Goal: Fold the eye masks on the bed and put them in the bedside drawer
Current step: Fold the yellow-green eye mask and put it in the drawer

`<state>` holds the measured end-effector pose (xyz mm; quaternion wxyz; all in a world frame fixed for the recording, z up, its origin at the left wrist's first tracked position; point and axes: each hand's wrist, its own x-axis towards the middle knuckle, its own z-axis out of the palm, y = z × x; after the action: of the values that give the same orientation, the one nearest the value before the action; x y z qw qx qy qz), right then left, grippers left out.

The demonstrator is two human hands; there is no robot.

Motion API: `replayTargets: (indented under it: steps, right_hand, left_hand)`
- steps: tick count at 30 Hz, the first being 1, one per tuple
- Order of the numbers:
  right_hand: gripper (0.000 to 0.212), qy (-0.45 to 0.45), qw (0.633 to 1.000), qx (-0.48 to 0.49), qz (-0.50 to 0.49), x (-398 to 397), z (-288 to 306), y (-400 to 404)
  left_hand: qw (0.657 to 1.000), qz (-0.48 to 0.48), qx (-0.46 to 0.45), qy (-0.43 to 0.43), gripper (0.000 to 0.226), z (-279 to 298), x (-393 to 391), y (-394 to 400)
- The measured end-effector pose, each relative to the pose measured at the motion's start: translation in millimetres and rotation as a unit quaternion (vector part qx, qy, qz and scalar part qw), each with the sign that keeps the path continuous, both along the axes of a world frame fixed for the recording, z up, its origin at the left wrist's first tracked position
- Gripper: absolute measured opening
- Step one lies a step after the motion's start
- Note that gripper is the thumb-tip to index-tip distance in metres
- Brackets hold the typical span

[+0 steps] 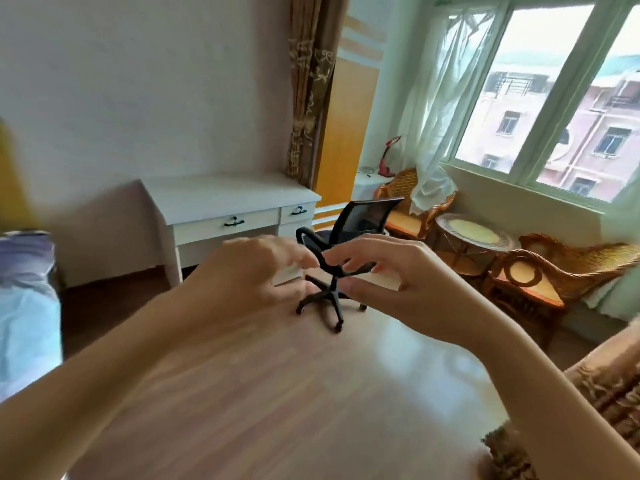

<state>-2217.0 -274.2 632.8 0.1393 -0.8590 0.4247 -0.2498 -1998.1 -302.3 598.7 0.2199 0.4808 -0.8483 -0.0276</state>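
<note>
Both arms raised mid-room, my left hand [252, 271] and right hand [388, 271] each pinch an end of a pale folded eye mask [384, 279], its long axis stretched sideways between them.

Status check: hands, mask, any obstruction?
Left hand and right hand raised, both pinching a pale folded item, likely the mask. Drawer not in view. Office chair stands ahead.

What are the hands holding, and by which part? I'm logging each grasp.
It cannot be told for sure. The left hand and right hand are raised with curled fingers; pale blurred patches show near both hands, too unclear to identify as a held thing.
</note>
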Motion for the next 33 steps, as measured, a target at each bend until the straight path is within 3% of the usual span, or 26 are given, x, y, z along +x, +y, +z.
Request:
replayTargets:
  steps: [7,14,21,27,33]
  right_hand:
    - [0.028,0.022,0.984,0.015,0.174,138.1,-10.8,-117.5]
    - [0.027,0.027,0.939,0.037,0.34,295.2,-44.6,-233.3]
    - [0.027,0.048,0.876,0.089,0.471,467.1,-71.2,-331.6]
    - [0.025,0.093,0.809,0.122,0.567,594.9,-107.4,-357.3]
    - [0.027,0.159,0.751,0.154,0.622,715.3,-143.6,-364.2]
  left_hand:
    - [0.986,0.166,-0.019,-0.008,0.036,-24.5,135.1,-41.1]
    - [0.945,0.326,-0.011,-0.007,0.029,-48.8,267.7,-86.2]
    - [0.878,0.474,0.058,0.035,0.03,-78.3,392.0,-127.2]
    - [0.821,0.558,0.101,0.064,0.031,-106.8,468.9,-119.9]
    - [0.73,0.644,0.154,0.168,0.025,-148.4,558.3,-95.5]
